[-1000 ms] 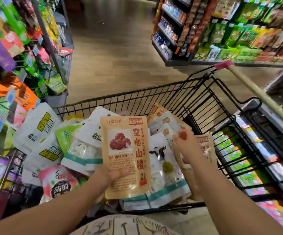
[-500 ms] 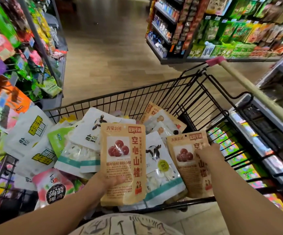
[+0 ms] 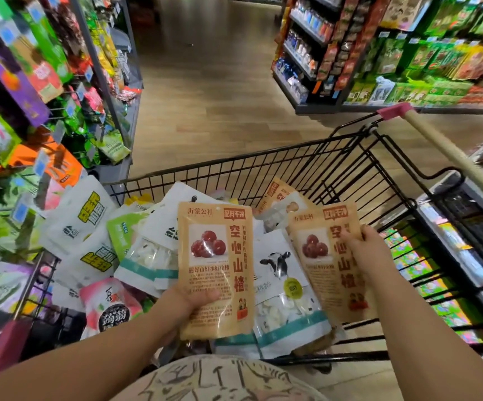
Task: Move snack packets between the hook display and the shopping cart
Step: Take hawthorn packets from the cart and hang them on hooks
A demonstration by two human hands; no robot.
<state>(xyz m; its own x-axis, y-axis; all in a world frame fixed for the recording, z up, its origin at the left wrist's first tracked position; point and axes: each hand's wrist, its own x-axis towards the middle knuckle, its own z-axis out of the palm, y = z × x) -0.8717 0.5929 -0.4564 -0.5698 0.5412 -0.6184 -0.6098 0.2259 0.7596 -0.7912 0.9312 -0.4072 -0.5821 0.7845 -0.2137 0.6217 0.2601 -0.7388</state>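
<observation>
A black wire shopping cart (image 3: pixel 315 166) stands in front of me, piled with snack packets. My left hand (image 3: pixel 189 302) grips the lower edge of a tan hawthorn packet (image 3: pixel 215 256) with red fruit printed on it, held upright above the pile. My right hand (image 3: pixel 367 253) holds a second tan hawthorn packet (image 3: pixel 318 256) by its right side, over the cart's right half. Between the two lies a white cow-print packet (image 3: pixel 283 287). The hook display (image 3: pixel 40 91) with hanging packets fills the left edge.
White packets with yellow lettering (image 3: pixel 86 215) and a pink packet (image 3: pixel 110 308) lie at the cart's left. The cart handle (image 3: pixel 448 151) runs off to the right. Stocked shelves (image 3: pixel 408 53) stand at the far right across a wooden aisle floor (image 3: pixel 211 91).
My right hand has pulled a second tan hawthorn packet out of the pile and raised it. The left hand's packet has lifted slightly and stays upright.
</observation>
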